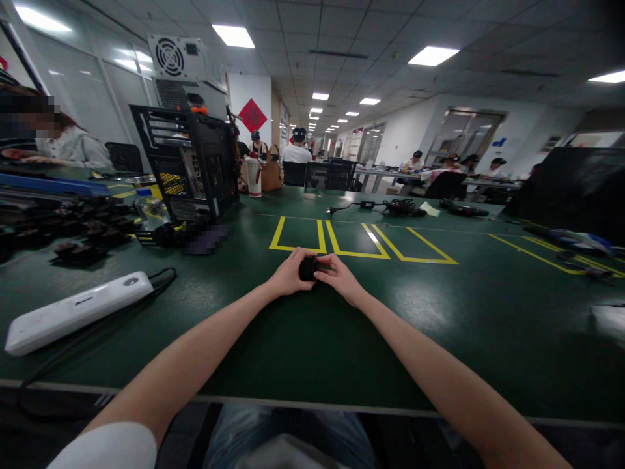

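A small black round object [307, 269] is between my two hands, just above or on the green table [312, 345]; its exact kind I cannot make out. My left hand [289, 273] wraps round its left side, thumb below and fingers over the top. From the right, my right hand [338, 277] pinches its edge between thumb and fingertips. Both forearms reach in from the near edge. Yellow tape outlines [359, 254] lie on the table just beyond my hands.
At left lie a white power strip [81, 311] with a black cable, dark parts [78, 251] and an open computer case [195, 163]. A paper cup [254, 177] and brown bag [271, 172] stand behind. Black cables [403, 207] lie farther back. Other people sit at distant desks.
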A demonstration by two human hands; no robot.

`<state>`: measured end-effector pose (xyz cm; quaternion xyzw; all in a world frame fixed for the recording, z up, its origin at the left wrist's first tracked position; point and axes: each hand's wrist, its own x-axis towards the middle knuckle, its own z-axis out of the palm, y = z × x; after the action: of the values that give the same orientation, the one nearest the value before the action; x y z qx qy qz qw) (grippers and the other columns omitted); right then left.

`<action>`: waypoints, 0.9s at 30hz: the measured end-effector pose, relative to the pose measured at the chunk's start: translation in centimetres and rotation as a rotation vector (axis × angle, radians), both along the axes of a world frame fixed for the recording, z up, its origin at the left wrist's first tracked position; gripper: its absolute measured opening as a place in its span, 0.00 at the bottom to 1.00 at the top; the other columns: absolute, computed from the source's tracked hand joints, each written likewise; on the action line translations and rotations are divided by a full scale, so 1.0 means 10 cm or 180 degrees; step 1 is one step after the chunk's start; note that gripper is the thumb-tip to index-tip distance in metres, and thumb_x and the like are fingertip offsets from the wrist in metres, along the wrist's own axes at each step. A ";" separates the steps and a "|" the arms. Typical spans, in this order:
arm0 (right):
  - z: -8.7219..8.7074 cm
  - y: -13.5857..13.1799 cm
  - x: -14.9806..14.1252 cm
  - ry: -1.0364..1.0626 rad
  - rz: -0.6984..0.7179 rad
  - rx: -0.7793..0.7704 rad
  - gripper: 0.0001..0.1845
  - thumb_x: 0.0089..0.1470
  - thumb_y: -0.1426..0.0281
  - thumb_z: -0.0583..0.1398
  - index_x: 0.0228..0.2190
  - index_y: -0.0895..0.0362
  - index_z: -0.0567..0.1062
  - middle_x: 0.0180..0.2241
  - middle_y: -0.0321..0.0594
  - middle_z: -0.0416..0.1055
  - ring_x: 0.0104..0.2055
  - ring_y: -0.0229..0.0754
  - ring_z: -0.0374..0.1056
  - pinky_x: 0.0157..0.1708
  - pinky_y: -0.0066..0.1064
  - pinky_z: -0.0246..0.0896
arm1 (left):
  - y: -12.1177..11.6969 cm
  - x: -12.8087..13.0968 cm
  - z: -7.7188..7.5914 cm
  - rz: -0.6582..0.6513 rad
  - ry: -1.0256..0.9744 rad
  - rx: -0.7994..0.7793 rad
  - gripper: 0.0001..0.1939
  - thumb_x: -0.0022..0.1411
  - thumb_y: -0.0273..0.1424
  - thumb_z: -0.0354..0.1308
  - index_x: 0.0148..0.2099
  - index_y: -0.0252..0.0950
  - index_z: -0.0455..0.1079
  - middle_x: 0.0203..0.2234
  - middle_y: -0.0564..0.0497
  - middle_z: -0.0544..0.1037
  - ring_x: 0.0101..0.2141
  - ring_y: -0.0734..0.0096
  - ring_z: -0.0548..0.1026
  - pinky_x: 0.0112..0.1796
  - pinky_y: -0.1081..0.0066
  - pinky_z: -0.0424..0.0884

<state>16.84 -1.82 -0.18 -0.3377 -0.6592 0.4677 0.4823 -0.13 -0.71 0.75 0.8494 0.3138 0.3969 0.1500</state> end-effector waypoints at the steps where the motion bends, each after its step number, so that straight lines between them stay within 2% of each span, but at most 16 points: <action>1: 0.00 0.00 0.00 0.0002 -0.0020 0.0004 0.15 0.40 0.70 0.60 0.34 0.54 0.65 0.38 0.37 0.64 0.42 0.38 0.63 0.46 0.37 0.57 | 0.00 0.00 0.00 -0.0009 -0.0002 0.0016 0.30 0.40 0.27 0.60 0.47 0.38 0.55 0.41 0.49 0.63 0.42 0.65 0.64 0.43 0.64 0.62; 4: 0.03 -0.01 -0.01 -0.0012 0.0007 -0.0013 0.14 0.41 0.69 0.59 0.33 0.55 0.65 0.38 0.37 0.64 0.41 0.38 0.64 0.45 0.37 0.57 | 0.01 0.00 -0.01 -0.0002 -0.0003 0.0036 0.29 0.40 0.27 0.60 0.47 0.38 0.55 0.41 0.49 0.63 0.42 0.65 0.64 0.43 0.64 0.62; 10: 0.05 -0.01 0.00 -0.0117 0.0049 -0.0097 0.18 0.41 0.70 0.60 0.38 0.55 0.65 0.41 0.39 0.64 0.45 0.41 0.62 0.47 0.40 0.55 | -0.01 -0.01 0.01 -0.0007 0.0037 -0.0021 0.29 0.41 0.27 0.60 0.47 0.38 0.55 0.41 0.49 0.63 0.42 0.65 0.64 0.43 0.64 0.62; 14: 0.03 -0.01 0.01 -0.0025 0.0147 -0.0098 0.19 0.38 0.72 0.61 0.36 0.54 0.64 0.41 0.37 0.63 0.44 0.40 0.62 0.47 0.39 0.55 | -0.01 -0.01 0.01 -0.0009 0.0014 -0.0037 0.30 0.40 0.27 0.60 0.48 0.38 0.55 0.41 0.49 0.63 0.42 0.65 0.64 0.43 0.64 0.63; 21: 0.05 -0.02 -0.01 -0.0006 0.0025 -0.0027 0.14 0.40 0.70 0.60 0.33 0.55 0.64 0.37 0.36 0.64 0.40 0.38 0.64 0.45 0.37 0.57 | 0.02 0.01 -0.03 -0.0002 -0.0037 0.0051 0.30 0.40 0.27 0.60 0.47 0.38 0.56 0.41 0.49 0.63 0.42 0.64 0.64 0.43 0.64 0.62; 27: 0.02 0.02 0.01 -0.0095 0.0065 -0.0094 0.19 0.41 0.70 0.60 0.39 0.55 0.65 0.41 0.40 0.64 0.45 0.40 0.62 0.47 0.38 0.54 | 0.01 0.00 -0.02 -0.0003 -0.0020 0.0043 0.30 0.40 0.27 0.60 0.48 0.38 0.55 0.41 0.49 0.63 0.42 0.65 0.64 0.43 0.64 0.62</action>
<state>16.89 -1.65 0.00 -0.3449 -0.6628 0.4772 0.4626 -0.14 -0.57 0.55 0.8493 0.3102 0.4016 0.1455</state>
